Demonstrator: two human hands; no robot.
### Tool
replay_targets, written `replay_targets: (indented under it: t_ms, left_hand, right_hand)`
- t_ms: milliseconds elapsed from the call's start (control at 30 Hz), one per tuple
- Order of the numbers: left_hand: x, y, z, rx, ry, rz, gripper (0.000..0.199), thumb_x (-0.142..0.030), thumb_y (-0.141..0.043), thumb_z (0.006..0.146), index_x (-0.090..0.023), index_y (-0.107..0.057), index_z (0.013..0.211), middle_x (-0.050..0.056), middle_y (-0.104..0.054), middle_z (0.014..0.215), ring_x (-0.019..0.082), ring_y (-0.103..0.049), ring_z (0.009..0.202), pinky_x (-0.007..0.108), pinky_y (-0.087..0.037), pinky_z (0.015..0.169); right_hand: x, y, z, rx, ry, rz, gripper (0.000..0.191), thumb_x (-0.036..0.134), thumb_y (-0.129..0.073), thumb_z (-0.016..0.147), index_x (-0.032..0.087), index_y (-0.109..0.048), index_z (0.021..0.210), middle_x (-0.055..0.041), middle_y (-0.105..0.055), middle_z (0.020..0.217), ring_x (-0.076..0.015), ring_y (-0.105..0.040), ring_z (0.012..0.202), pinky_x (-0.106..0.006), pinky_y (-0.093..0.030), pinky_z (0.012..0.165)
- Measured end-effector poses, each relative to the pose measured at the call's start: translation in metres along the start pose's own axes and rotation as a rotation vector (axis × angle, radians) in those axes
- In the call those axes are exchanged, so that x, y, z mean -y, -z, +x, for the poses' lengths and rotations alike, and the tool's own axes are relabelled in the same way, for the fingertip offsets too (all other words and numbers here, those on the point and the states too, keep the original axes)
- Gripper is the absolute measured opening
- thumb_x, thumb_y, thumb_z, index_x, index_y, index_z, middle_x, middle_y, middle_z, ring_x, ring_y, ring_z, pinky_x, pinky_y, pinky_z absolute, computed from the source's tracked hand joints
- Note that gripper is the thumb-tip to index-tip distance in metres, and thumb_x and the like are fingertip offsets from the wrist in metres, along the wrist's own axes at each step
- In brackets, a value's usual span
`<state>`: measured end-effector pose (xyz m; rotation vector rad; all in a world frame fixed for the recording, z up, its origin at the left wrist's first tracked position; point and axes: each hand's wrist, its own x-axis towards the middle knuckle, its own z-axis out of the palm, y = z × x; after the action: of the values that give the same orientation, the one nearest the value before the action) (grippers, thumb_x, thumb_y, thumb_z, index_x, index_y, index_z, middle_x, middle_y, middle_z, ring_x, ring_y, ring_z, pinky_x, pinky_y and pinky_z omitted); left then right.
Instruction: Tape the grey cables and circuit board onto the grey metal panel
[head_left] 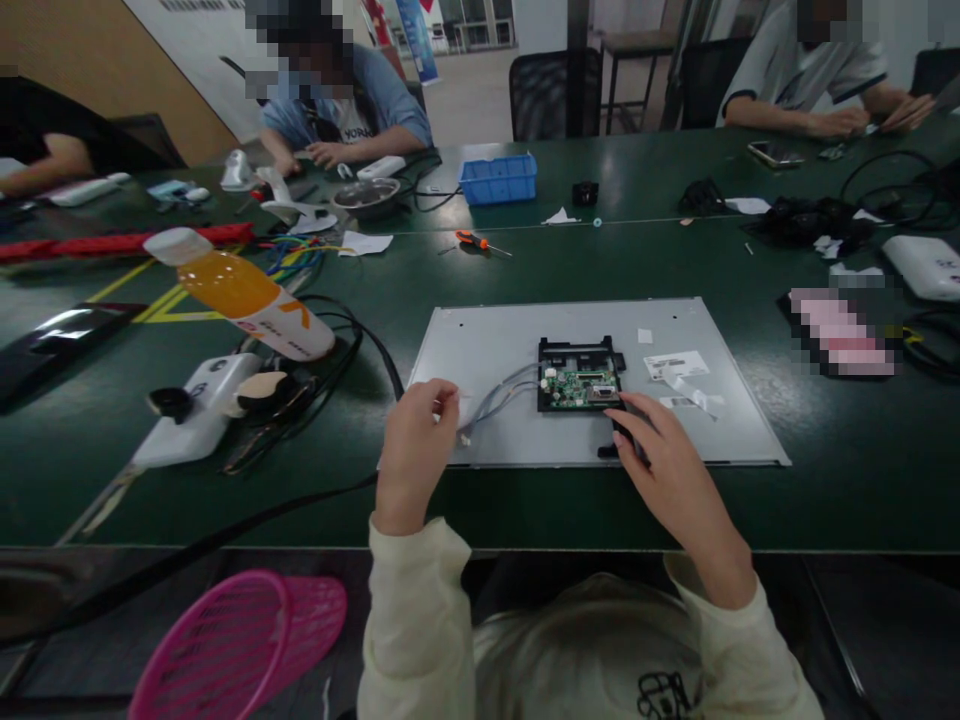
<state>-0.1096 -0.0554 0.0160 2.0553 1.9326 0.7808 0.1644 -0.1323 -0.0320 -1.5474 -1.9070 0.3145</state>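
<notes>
A flat grey metal panel (510,335) lies before me on the green table. On it sits a black plastic bracket (576,345) carrying a green circuit board (574,388). Grey-blue cables (502,388) run from the board's left side towards my left hand. The fingers of my left hand (418,450) are pinched together over the panel's left edge; what is between the tips is too small to make out. My right hand (671,465) has its fingertips and thumb on the bracket's lower right corner and covers part of it.
Left of the panel lie an orange drink bottle (240,290), a white device (199,410) and black cables. Beyond are an orange-handled screwdriver (480,243), a blue basket (498,180) and a metal bowl (366,198). A pink phone (840,330) lies right. Other people sit across the table.
</notes>
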Motion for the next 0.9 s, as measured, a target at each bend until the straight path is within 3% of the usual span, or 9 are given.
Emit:
replay_targets:
  t_ms: [100, 233, 400, 567, 767, 900]
  left_hand:
    - [0.017, 0.003, 0.008, 0.025, 0.008, 0.140, 0.013, -0.020, -0.047, 0.084, -0.018, -0.060, 0.082, 0.007, -0.059, 0.088, 0.019, -0.060, 0.075, 0.032, -0.048, 0.076]
    - [0.022, -0.001, 0.014, 0.082, -0.012, 0.149, 0.014, -0.016, -0.049, 0.082, -0.018, -0.060, 0.091, 0.007, -0.057, 0.094, 0.019, -0.060, 0.078, 0.033, -0.048, 0.082]
    - [0.020, -0.005, 0.011, -0.032, 0.040, 0.130, 0.025, -0.021, -0.052, 0.084, -0.016, -0.059, 0.108, 0.009, -0.055, 0.102, 0.021, -0.060, 0.086, 0.035, -0.048, 0.086]
    - [0.021, -0.007, 0.007, -0.027, 0.069, 0.218, 0.020, -0.027, -0.057, 0.083, -0.015, -0.060, 0.098, 0.009, -0.055, 0.097, 0.024, -0.058, 0.093, 0.039, -0.046, 0.091]
    - [0.021, -0.011, 0.011, 0.106, 0.047, 0.112, 0.009, -0.015, -0.052, 0.080, -0.016, -0.060, 0.084, 0.006, -0.055, 0.093, 0.018, -0.059, 0.077, 0.033, -0.048, 0.087]
    - [0.018, -0.011, 0.010, 0.088, 0.071, 0.108, 0.014, -0.012, -0.050, 0.080, -0.018, -0.059, 0.089, 0.005, -0.059, 0.091, 0.019, -0.061, 0.080, 0.034, -0.049, 0.084]
  right_hand:
    - [0.000, 0.000, -0.001, -0.006, 0.002, 0.002, 0.034, 0.027, -0.041, 0.094, 0.022, -0.057, 0.124, -0.0119, -0.051, 0.136, -0.0282, -0.045, 0.130, -0.053, -0.041, 0.107]
    - [0.000, 0.000, -0.001, -0.001, 0.000, 0.003, 0.035, 0.027, -0.040, 0.095, 0.022, -0.057, 0.125, -0.0122, -0.051, 0.136, -0.0281, -0.046, 0.129, -0.052, -0.041, 0.107]
    - [0.000, 0.000, 0.000, 0.004, -0.006, -0.002, 0.035, 0.028, -0.040, 0.095, 0.022, -0.056, 0.125, -0.0119, -0.050, 0.137, -0.0277, -0.046, 0.129, -0.051, -0.041, 0.107]
    - [-0.001, -0.001, -0.002, 0.019, -0.011, -0.016, 0.036, 0.028, -0.041, 0.095, 0.020, -0.057, 0.125, -0.0124, -0.049, 0.137, -0.0270, -0.045, 0.130, -0.050, -0.040, 0.109]
    - [0.000, 0.000, -0.002, 0.023, -0.018, -0.009, 0.036, 0.027, -0.040, 0.095, 0.021, -0.056, 0.126, -0.0122, -0.049, 0.137, -0.0272, -0.045, 0.130, -0.050, -0.040, 0.108]
    - [-0.001, 0.000, -0.001, 0.026, -0.010, -0.009, 0.036, 0.028, -0.040, 0.095, 0.022, -0.056, 0.126, -0.0122, -0.050, 0.137, -0.0280, -0.046, 0.128, -0.052, -0.042, 0.106]
